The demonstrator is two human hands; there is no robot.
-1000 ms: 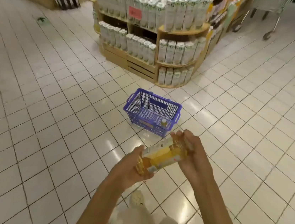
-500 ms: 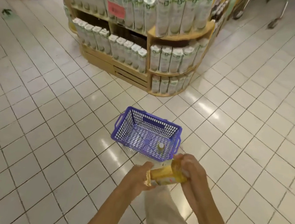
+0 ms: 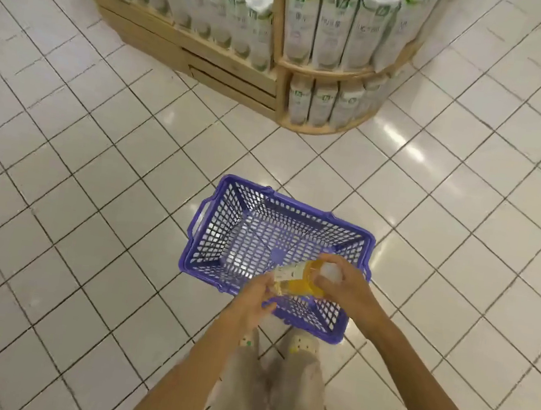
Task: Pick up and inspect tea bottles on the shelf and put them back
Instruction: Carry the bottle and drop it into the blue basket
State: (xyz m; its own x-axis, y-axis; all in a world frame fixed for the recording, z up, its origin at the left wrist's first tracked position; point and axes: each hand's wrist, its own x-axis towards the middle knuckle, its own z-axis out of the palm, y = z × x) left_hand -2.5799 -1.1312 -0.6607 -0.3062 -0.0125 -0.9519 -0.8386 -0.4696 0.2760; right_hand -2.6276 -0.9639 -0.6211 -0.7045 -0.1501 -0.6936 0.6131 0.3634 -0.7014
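Tea bottle (image 3: 301, 278) is off the shelf and in hand, lying roughly sideways above the near part of the purple basket (image 3: 214, 232) on the floor. Right hand (image 3: 342, 287) grasps the cap end, fingers curled round it; left hand (image 3: 256, 296) pinches the label end w/ fingertips. So pick-up looks done and inspection is prob. mid-way: both hands on it, label side up. Still left: putting it back on a shelf. Wooden display shelf (image 3: 326, 72) w/ white cartons (image 3: 334, 22) stands far, well apart from the hands. Can't tell if anything lies in the basket under the hands.
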